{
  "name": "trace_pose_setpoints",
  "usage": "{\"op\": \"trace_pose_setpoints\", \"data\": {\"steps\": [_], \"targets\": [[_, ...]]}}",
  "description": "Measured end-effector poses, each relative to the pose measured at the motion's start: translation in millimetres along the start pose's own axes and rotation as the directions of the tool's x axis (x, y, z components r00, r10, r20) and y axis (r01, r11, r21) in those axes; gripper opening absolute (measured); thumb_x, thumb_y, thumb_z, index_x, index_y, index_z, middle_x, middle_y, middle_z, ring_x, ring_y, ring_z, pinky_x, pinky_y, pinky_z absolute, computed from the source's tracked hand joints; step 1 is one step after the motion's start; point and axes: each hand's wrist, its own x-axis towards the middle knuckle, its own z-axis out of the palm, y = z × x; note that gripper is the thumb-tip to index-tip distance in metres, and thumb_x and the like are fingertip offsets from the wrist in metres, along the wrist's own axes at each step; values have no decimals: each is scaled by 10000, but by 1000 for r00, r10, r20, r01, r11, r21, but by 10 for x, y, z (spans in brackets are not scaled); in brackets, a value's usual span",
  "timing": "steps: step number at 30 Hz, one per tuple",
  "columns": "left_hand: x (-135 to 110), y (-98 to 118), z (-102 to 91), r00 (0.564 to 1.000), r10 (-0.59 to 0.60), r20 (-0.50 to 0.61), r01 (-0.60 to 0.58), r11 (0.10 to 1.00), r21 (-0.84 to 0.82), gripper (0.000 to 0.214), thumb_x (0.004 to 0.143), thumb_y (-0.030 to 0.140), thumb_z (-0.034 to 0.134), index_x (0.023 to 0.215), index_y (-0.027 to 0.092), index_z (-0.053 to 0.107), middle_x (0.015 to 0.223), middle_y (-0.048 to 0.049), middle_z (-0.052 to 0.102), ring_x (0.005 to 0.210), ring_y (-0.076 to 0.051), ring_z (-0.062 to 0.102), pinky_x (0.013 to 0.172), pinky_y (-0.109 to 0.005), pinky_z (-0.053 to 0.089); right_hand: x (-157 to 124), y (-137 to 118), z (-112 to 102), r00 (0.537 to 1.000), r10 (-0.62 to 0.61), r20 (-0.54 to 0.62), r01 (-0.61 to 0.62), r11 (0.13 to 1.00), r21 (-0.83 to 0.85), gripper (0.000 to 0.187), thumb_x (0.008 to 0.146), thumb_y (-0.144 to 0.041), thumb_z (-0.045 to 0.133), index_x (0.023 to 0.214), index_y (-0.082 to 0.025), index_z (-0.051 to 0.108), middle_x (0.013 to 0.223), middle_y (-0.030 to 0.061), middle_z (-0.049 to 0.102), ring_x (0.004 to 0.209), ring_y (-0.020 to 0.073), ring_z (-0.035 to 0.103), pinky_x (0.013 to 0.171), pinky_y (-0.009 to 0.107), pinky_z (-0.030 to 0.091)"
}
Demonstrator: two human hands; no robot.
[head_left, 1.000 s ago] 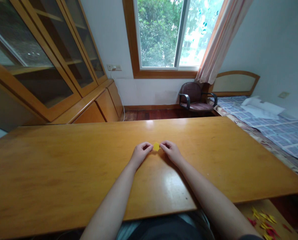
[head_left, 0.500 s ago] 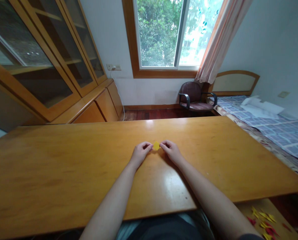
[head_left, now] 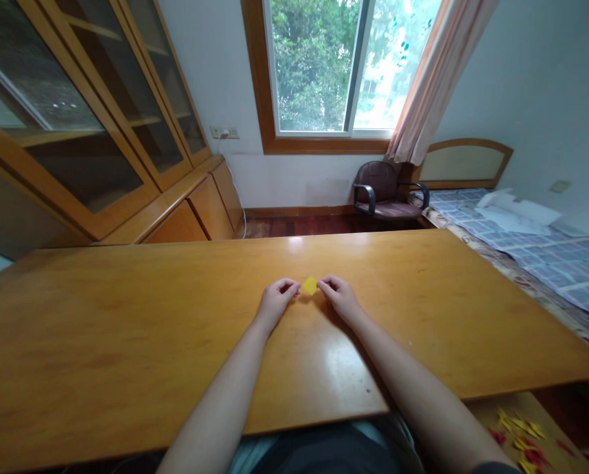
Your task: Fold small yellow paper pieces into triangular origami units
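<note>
A small yellow piece of paper [head_left: 309,286], roughly diamond-shaped, is held just above the table between my two hands. My left hand [head_left: 277,300] has thumb and fingers pinched at the paper's left corner. On the opposite side, my right hand [head_left: 339,296] pinches the right corner between thumb and forefinger. Both forearms reach in over the wooden table [head_left: 126,329] from its near edge. Any fold lines on the paper are too small to make out.
At the lower right, below the tabletop, several yellow and red folded paper pieces [head_left: 524,438] lie on a brown surface. Beyond the table are an office chair [head_left: 381,191], a bed [head_left: 546,250] with a plaid sheet, and a glass-fronted cabinet [head_left: 176,181] on the left.
The yellow paper has turned slightly and shows a wider diamond face, a little higher and to the right. My left fingertips have shifted slightly left; my right hand has barely moved.
</note>
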Motion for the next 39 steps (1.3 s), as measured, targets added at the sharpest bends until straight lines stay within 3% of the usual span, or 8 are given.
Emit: {"op": "trace_pose_setpoints", "data": {"steps": [7, 10, 15, 27, 39], "targets": [[-16, 59, 20, 999, 26, -39, -27, 999, -24, 271, 819, 427, 609, 846, 164, 669, 815, -35, 687, 768, -164, 630, 741, -258, 492, -1, 25, 5, 1000, 21, 1, -21, 999, 33, 283, 847, -425, 598, 798, -161, 684, 678, -3, 613, 628, 135, 518, 593, 243, 385], [-32, 74, 37, 998, 62, 28, -63, 997, 36, 281, 803, 429, 643, 900, 168, 685, 859, -40, 694, 783, -167, 628, 741, -255, 486, -5, -2, 8, 999, 25, 37, -26, 999, 33, 296, 849, -434, 595, 819, -160, 703, 658, -5, 610, 607, 131, 513, 580, 243, 388], [-38, 72, 29, 987, 84, 135, -102, 986, 128, 286, 823, 441, 622, 812, 168, 706, 788, -31, 691, 760, -175, 620, 731, -257, 465, -13, -44, 6, 997, 6, 82, -7, 1000, 5, 301, 854, -432, 595, 814, -163, 723, 659, 3, 626, 615, 136, 535, 584, 243, 400], [-6, 63, -16, 997, 15, 76, -12, 999, -38, 270, 840, 395, 578, 727, 158, 644, 698, -1, 626, 713, -149, 580, 718, -247, 449, -29, -58, 4, 993, 9, 116, -9, 1000, 6, 303, 854, -438, 601, 817, -159, 713, 672, 3, 628, 616, 131, 545, 584, 233, 407], [-6, 21, -6, 994, 31, 104, -33, 999, 18, 271, 847, 402, 567, 748, 162, 642, 725, -11, 639, 733, -159, 590, 717, -242, 446, -31, -36, 14, 994, 5, 113, -6, 1000, 10, 255, 813, -401, 647, 860, -157, 703, 689, -1, 626, 626, 128, 539, 605, 243, 411]]}}
